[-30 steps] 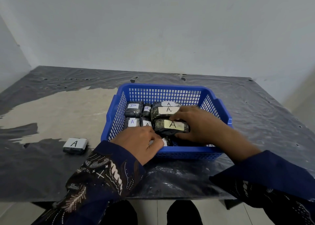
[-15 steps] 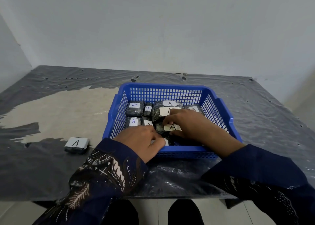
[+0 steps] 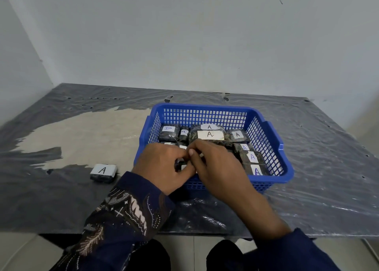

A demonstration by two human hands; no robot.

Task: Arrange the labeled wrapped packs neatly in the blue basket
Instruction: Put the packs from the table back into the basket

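Evidently, left hand (image 3: 162,168) and right hand (image 3: 217,172) both pinched one half-hidden pack (image 3: 182,166) at the near side of the blue basket (image 3: 287,168); best seated flat, label up, square with its neighbours. Stowed packs (image 3: 210,135) each read "A". Loose pack (image 3: 103,172), also "A", lay on the table (image 3: 61,199), left of the basket.

I count blue basket (image 3: 205,107): 1 | labeled wrapped packs (image 3: 210,135) showing inside: at least 10 | loose pack (image 3: 103,171) outside: 1 | left hand (image 3: 162,168), right hand (image 3: 219,172): 2
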